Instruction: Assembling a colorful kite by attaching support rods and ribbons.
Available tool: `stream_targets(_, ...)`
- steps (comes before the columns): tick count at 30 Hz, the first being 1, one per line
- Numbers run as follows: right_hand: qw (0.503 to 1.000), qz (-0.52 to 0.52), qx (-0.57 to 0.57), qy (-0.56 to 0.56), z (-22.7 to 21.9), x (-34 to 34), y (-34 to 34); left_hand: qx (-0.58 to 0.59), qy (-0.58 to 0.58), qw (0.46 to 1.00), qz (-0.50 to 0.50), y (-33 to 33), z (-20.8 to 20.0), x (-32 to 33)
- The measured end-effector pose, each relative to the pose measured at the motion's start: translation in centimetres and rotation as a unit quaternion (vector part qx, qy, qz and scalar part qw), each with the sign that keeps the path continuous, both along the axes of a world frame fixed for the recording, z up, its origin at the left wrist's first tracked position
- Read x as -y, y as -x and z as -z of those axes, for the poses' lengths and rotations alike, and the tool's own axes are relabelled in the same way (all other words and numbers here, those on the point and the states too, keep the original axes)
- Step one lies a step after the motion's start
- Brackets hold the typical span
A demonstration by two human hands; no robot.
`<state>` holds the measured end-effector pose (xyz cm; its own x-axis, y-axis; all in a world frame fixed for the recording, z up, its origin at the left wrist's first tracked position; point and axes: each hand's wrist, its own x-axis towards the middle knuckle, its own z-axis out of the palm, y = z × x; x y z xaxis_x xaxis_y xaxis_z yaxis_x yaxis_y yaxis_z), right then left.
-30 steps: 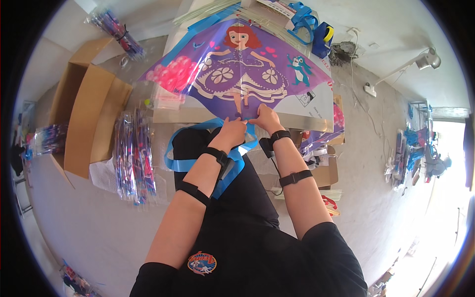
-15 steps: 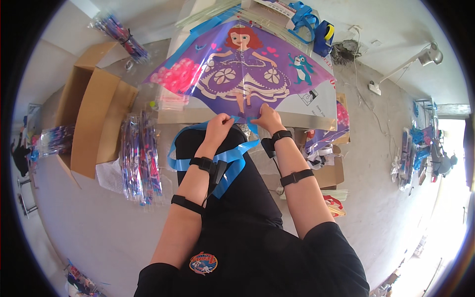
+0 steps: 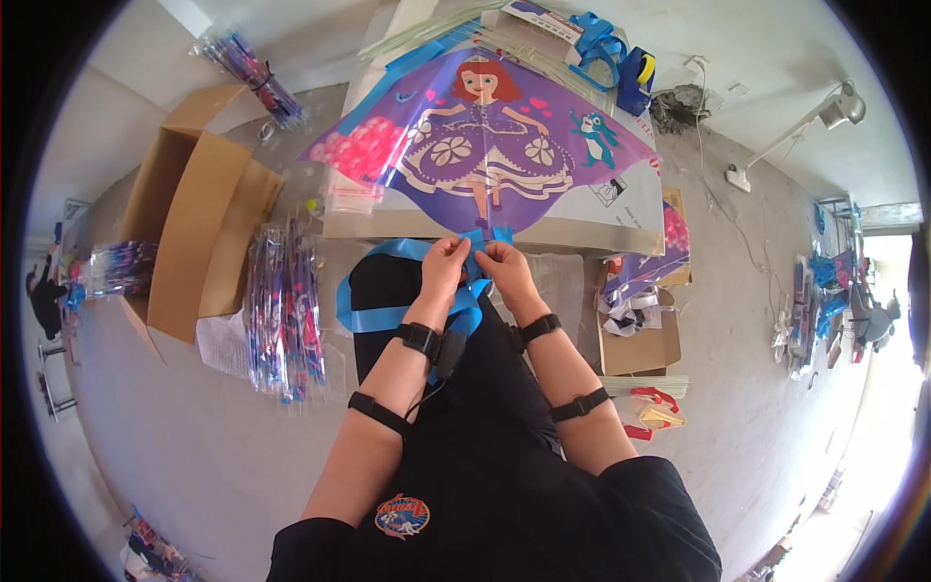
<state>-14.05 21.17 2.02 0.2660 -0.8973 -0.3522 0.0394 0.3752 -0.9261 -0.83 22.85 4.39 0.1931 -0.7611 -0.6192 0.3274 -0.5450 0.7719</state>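
Observation:
A purple kite (image 3: 482, 145) printed with a red-haired princess lies flat on a table (image 3: 388, 226), its lower tip pointing at me. Just below that tip, my left hand (image 3: 445, 264) and my right hand (image 3: 508, 271) come close together. Both pinch a blue ribbon (image 3: 395, 318), with short pieces of it standing up above the fingers. From there the ribbon loops over my left thigh. Whether it is joined to the kite's tip I cannot tell, as the fingers hide part of it.
Left of me stand an open cardboard box (image 3: 208, 228) and wrapped kite bundles (image 3: 284, 306). More blue ribbon (image 3: 603, 60) and a dark blue pouch (image 3: 635, 82) lie at the table's far right. A smaller box (image 3: 640, 339) sits right of my knees; a lamp (image 3: 842, 109) is beyond.
My hands have come closer together and slightly nearer to me, off the kite's lower tip. The ribbon is now gathered between them. The view has shifted slightly.

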Motion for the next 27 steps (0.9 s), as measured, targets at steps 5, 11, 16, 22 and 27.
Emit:
stream_targets(5,0.990,0.054,-0.122,-0.049,1.9,0.8,0.0,0.227,0.078,0.967,0.086,-0.9,1.9,0.5)
stream_targets(11,0.952,0.102,-0.289,0.022,5.4,2.0,-0.7,0.522,0.319,0.765,0.203,-3.0,3.7,1.7)
stream_targets(16,0.942,0.094,-0.320,0.045,6.8,2.2,-1.1,0.588,0.270,0.668,0.369,-3.7,4.0,2.3)
stream_targets(22,0.931,0.095,-0.346,0.064,5.8,2.1,-1.4,0.580,0.234,0.654,0.425,-3.8,3.9,2.5)
stream_targets(27,0.932,0.092,-0.345,0.055,5.4,2.2,-1.6,0.593,0.224,0.646,0.424,-3.7,4.0,2.5)
